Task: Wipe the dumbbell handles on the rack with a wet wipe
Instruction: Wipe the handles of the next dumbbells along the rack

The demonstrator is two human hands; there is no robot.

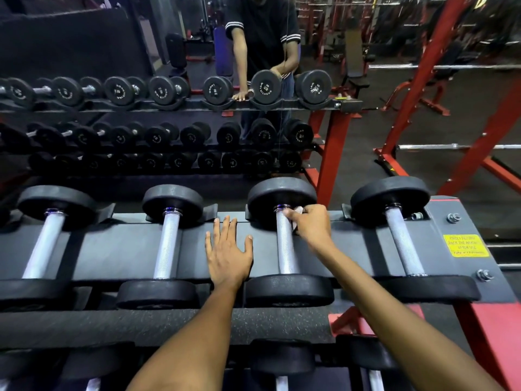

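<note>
To clean this handle well, the wipe should wrap around the bar and travel from the far weight toward the near one, turning to reach the underside. The right hand pinches the wipe against the handle's far end; most of it seems bunched under the fingers. The left hand rests flat, fingers straight, on the rack beside that dumbbell.

Top tier of rack: four dumbbells, each with one knurled handle. Two hands. One wet wipe. One yellow label.
</note>
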